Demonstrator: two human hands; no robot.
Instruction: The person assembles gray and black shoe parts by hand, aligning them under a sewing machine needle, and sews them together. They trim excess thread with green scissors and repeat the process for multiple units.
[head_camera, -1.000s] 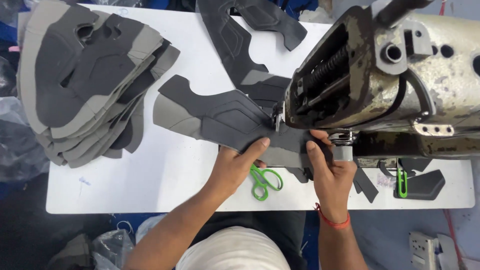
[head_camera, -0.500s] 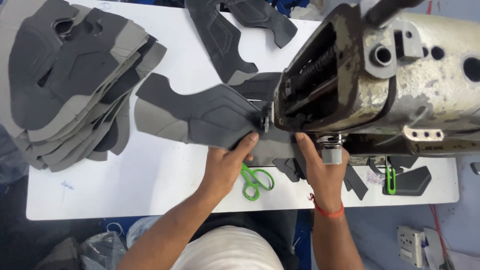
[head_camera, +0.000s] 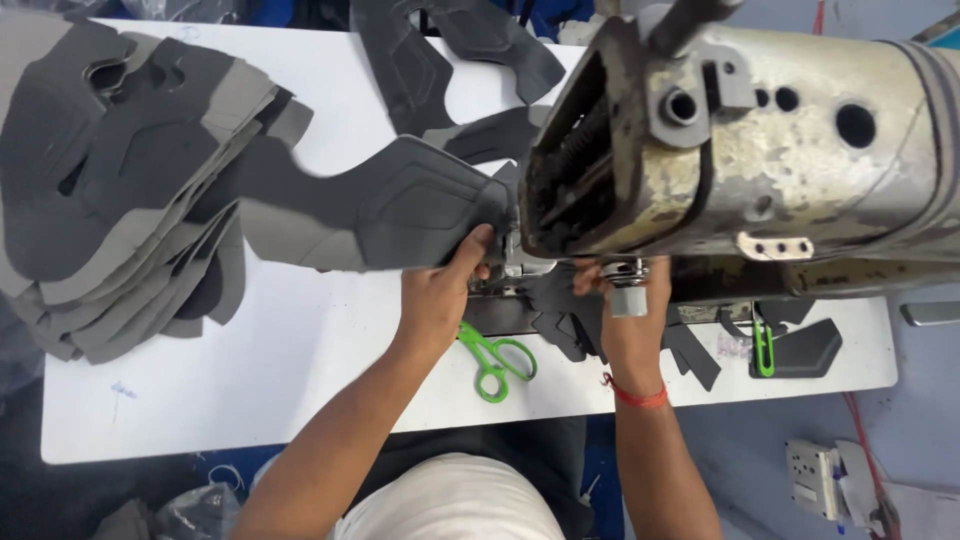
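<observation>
Left hand (head_camera: 440, 295) has its fingers (head_camera: 478, 245) pinched shut on the near edge of the dark grey cut panel (head_camera: 380, 205), right at the sewing machine (head_camera: 740, 150) head. Right hand (head_camera: 625, 320) is just past them under the head; can't tell its grip. I'd keep the panel flat and feed it evenly. Needle's hidden. Green scissors (head_camera: 495, 360) sit just behind the fingers, the stack of grey pieces (head_camera: 120, 180) well off left.

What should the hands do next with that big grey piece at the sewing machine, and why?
Probably keep easing the grey piece under the sewing machine. The left hand pinches its edge right at the machine's head, and the right hand rests on dark parts just under it. Most of the piece lies out to the left.
</observation>
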